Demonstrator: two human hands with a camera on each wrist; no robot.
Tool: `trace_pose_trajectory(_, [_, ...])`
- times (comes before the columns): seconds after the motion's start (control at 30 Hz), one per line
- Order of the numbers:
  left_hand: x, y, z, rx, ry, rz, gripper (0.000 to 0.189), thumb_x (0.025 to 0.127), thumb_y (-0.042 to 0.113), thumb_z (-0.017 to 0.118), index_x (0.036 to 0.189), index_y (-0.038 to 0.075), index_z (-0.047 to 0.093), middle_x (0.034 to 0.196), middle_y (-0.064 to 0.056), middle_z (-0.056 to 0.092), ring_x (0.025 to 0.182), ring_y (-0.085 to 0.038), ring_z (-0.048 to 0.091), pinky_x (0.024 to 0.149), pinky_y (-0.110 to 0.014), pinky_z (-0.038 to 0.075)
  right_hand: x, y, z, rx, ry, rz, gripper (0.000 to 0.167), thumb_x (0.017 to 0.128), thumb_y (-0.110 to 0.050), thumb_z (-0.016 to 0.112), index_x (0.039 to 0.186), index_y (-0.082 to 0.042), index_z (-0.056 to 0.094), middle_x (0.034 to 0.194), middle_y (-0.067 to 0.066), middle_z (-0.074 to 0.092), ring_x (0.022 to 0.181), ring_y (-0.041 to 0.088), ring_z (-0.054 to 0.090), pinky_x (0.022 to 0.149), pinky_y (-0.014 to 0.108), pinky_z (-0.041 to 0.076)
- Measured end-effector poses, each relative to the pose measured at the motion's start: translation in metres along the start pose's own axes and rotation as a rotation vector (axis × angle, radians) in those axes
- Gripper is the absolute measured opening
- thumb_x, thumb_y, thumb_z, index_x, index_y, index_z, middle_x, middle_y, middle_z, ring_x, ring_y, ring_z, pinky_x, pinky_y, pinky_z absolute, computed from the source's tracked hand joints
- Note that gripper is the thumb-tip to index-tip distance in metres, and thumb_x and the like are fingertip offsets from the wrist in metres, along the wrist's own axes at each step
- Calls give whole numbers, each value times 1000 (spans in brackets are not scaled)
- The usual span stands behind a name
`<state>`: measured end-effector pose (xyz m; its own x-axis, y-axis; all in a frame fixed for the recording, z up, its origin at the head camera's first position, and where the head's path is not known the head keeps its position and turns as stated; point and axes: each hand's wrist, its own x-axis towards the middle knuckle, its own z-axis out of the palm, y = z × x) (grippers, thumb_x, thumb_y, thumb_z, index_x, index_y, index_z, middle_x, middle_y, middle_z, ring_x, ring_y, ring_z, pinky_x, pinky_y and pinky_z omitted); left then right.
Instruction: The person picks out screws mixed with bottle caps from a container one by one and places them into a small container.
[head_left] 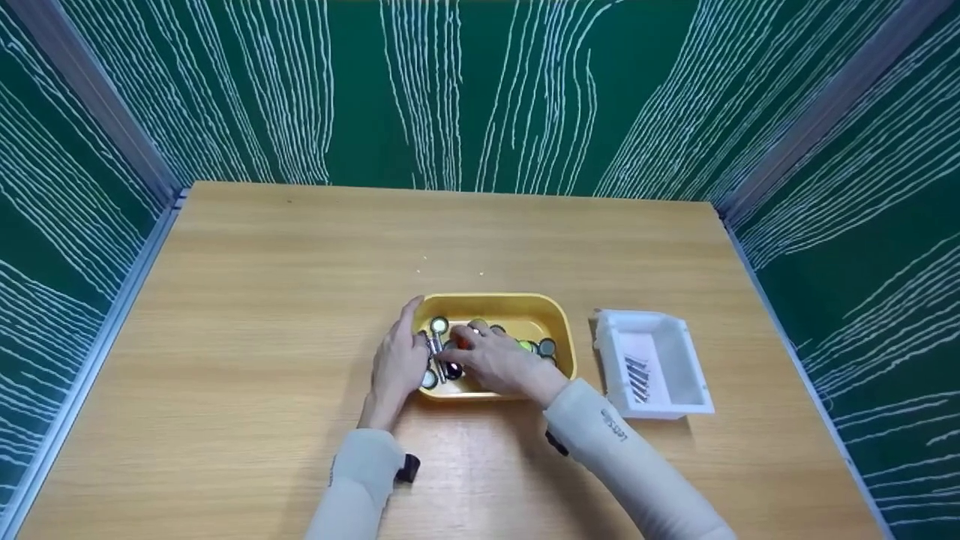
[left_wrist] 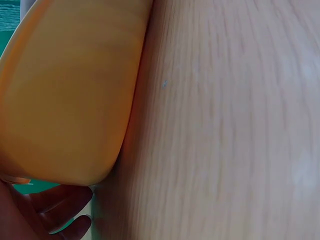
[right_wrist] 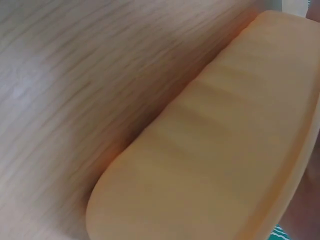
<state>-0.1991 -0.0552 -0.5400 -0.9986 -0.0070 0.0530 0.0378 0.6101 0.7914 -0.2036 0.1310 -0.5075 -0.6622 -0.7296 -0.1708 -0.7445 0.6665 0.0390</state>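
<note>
A yellow tub (head_left: 525, 304) holds several small items: round silver-rimmed discs (head_left: 439, 325), a long shiny metal piece (head_left: 438, 358), a dark glossy round item (head_left: 453, 370) and a yellow-green one (head_left: 526, 345). At its left end my left hand (head_left: 401, 356) grips the wall, thumb at the rim and fingers outside; fingers (left_wrist: 62, 207) show beyond the tub's end in the left wrist view. My right hand (head_left: 499, 360) reaches over the near rim into the tub, fingers bent down among the items, next to a red one (head_left: 463, 343). Its fingertips are partly hidden.
Right of the tub stands a white bin (head_left: 682, 367) with several thin metal pieces (head_left: 637, 379) at its left side. Tiny pale specks (head_left: 481, 274) lie on the wooden table (head_left: 262, 300) behind the tub. Green walls with white lines enclose the back and sides.
</note>
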Motion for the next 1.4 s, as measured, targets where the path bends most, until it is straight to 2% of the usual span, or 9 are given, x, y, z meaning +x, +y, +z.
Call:
trace_pose_trajectory(0.17, [1,0,0,-3,7,-1,62,94,6,49,151,26,36,125,-18,64,93,-31,63,82,-48,53,-1,3,2,47,103,-14,36,97,-30,59,133,-26,60,141,7,53,125,28,52,96,45,52])
trace_pose_trajectory(0.3, [0,0,1,-10,-3,-13,63,95,6,49,152,29,34,129,-17,63,83,-27,61,76,-44,53,-2,5,6,62,174,-23,33,93,-41,64,116,-18,67,133,7,58,118,27,54,90,44,53])
trace_pose_trajectory(0.43, [-1,1,1,-19,-10,-18,64,96,6,48,153,31,33,137,-17,59,80,-26,59,74,-42,52,-2,7,13,26,291,-20,20,90,-30,70,101,-13,69,116,6,63,105,25,57,80,40,54])
trace_pose_trajectory(0.57, [0,2,2,-7,0,-8,62,95,7,47,152,29,34,135,-17,61,88,-30,63,78,-46,53,-3,12,20,37,365,10,10,87,-12,70,96,-10,68,102,8,61,94,25,56,77,37,53])
trace_pose_trajectory(0.77, [1,2,2,-14,-2,-7,61,96,7,46,152,26,34,124,-18,65,68,-23,55,63,-35,47,-5,18,20,44,355,114,17,84,-13,72,95,-5,62,97,10,59,91,27,54,81,38,51])
trace_pose_trajectory(0.9, [1,1,3,-12,-5,-8,62,96,6,46,153,27,33,129,-17,63,68,-20,53,64,-33,46,-8,19,19,0,323,179,15,81,-15,74,89,-5,66,96,12,57,90,28,53,77,40,52])
trace_pose_trajectory(1.07, [-2,2,3,-20,-17,-17,62,96,7,47,153,26,33,127,-16,64,68,-20,53,62,-33,46,-14,19,27,-56,379,213,11,82,-12,73,87,-5,66,97,12,54,89,29,51,74,40,51])
trace_pose_trajectory(1.17, [-1,2,3,-18,-18,-17,62,96,7,47,153,28,33,126,-16,64,68,-20,53,64,-33,46,-18,20,29,9,382,240,12,87,-15,71,91,-5,65,93,12,57,86,29,56,70,40,54])
trace_pose_trajectory(1.4, [-1,3,2,-16,-20,-27,62,97,8,48,153,29,32,130,-16,62,71,-21,54,70,-38,50,-25,24,22,175,255,271,13,88,-2,66,99,-1,60,91,14,57,82,29,61,68,41,56])
